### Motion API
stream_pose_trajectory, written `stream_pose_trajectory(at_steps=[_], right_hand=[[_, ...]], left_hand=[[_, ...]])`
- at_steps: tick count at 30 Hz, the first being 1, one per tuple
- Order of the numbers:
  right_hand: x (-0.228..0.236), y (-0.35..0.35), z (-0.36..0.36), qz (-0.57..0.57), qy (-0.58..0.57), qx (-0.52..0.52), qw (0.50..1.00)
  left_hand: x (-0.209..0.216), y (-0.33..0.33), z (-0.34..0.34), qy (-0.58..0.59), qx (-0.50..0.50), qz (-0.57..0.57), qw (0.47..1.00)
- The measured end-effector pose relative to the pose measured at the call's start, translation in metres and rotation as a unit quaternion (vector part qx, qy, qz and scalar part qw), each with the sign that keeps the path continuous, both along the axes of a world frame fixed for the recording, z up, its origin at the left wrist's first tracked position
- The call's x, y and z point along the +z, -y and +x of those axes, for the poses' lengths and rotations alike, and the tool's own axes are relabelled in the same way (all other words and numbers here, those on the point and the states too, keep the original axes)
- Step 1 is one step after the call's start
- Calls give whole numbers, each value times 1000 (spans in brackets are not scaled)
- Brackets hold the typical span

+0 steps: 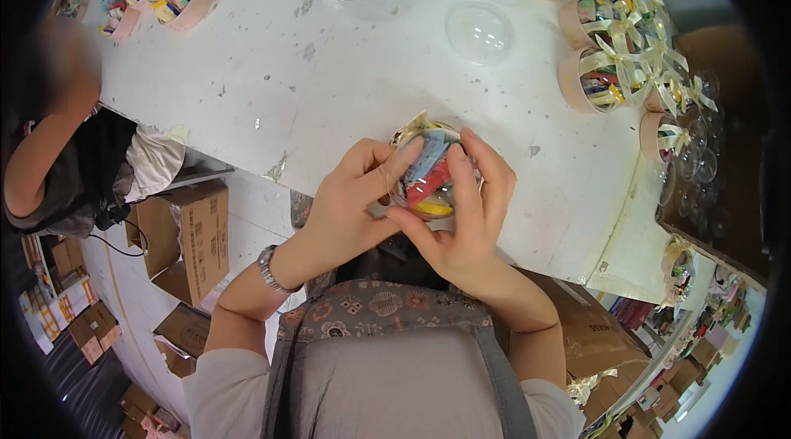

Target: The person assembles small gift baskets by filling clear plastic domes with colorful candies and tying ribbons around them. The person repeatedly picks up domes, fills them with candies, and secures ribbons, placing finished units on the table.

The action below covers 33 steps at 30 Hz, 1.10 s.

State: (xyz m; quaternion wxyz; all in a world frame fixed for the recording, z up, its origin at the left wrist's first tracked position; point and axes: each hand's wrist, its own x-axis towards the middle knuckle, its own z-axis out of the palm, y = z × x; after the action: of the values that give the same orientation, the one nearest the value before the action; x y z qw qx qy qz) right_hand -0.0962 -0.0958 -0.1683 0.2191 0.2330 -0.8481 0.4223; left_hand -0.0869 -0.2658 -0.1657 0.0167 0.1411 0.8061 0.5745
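Both hands are closed around a small round gift box (pixel 430 183) at the near edge of the white table. Through its clear top show blue, red and yellow wrapped pieces. My left hand (pixel 356 196) grips the box's left side, thumb lying near the top rim. Across the right side curve the fingers of my right hand (pixel 465 208), its thumb at the near rim. A bit of pale gold ribbon (pixel 416 124) sticks up at the far rim. The box's side wall is mostly hidden by my fingers.
Clear plastic domes (pixel 479 33) lie at the table's far side. Pink round boxes with gold bows (pixel 601 80) stand at the right, beside a brown carton (pixel 717 167) of domes. More filled pink boxes (pixel 185 6) sit far left, near another person's arm (pixel 49 142). Cardboard boxes (pixel 202 241) stand below.
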Motion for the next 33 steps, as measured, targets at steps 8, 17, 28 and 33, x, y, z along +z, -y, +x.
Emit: stream_pose_trajectory(at_steps=[8, 17, 28, 33], right_hand=[[-3, -5, -5, -17, 21, -6, 1000], [-6, -6, -5, -26, 12, -5, 1000], [-1, -3, -11, -17, 11, 18, 1000], [1, -6, -13, 6, 10, 32, 999]], left_hand=[[8, 23, -34, 43, 91, 43, 994], [23, 6, -50, -209, 29, -295, 932], [8, 42, -59, 453, -20, 461, 763], [0, 32, -58, 381, 31, 421, 822]])
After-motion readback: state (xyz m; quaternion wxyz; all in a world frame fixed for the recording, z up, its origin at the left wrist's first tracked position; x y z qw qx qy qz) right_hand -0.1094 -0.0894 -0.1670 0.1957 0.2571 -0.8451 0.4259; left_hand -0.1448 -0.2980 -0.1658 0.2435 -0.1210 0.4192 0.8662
